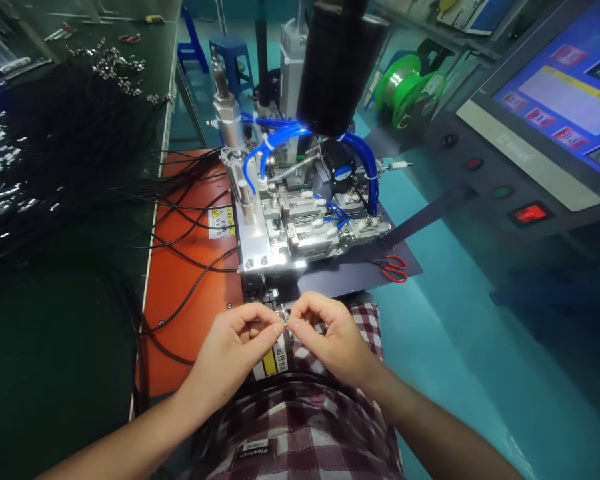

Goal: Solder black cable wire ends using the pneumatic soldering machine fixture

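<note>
My left hand [240, 343] and my right hand [333, 337] meet fingertip to fingertip in front of the machine [305, 250]. Each has thumb and index finger pinched together. Between the tips shows a tiny yellowish speck [285, 325], too small to name. Just beyond the fingers lie the front metal parts [271, 297] of the machine. A white and yellow label [271, 362] with printed characters sits below my left fingertips. Black cables [195, 293] run across the orange-red base plate [180, 333] into the machine's left side.
Left, a dark table [45, 347] bears a large heap of black cables [70, 133] with shiny metal ends. Red-handled scissors [394, 268] lie on the machine's dark plate. A control panel with a screen [570, 100] stands right. Behind are a green spool [397, 83] and a blue stool [233, 63].
</note>
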A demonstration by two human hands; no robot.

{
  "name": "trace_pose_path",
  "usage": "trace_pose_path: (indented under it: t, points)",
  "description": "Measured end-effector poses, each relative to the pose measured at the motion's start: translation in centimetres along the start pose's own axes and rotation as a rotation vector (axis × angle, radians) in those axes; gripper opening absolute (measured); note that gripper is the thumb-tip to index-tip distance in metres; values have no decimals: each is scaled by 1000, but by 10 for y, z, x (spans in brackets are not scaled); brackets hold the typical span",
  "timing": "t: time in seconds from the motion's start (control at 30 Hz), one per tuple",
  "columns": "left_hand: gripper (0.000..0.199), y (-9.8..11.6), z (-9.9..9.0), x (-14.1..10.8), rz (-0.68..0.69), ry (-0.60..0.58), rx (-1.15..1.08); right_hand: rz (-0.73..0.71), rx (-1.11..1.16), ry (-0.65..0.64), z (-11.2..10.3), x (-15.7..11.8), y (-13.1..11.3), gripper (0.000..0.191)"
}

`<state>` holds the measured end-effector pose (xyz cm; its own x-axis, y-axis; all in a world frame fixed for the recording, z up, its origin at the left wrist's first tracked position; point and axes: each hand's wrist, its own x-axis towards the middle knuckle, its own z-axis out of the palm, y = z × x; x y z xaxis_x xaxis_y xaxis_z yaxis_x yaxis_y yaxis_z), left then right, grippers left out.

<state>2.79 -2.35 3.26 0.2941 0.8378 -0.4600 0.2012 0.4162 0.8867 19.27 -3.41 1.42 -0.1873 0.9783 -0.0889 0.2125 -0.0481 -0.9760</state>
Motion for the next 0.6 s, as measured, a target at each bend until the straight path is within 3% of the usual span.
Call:
trace_pose_path:
  t: [0.1,0.33,0.6]
  points:
    - [18,-3,-1,1,-21,-54,-21,-19,-4,-43,-2,2,1,13]
    - [14,-6,-3,3,-98,-69,-150,209,297,-79,1,3,11,15]
    - [19,-4,-2,2,-83,-41,-112,190,194,-9,5,2,5,11]
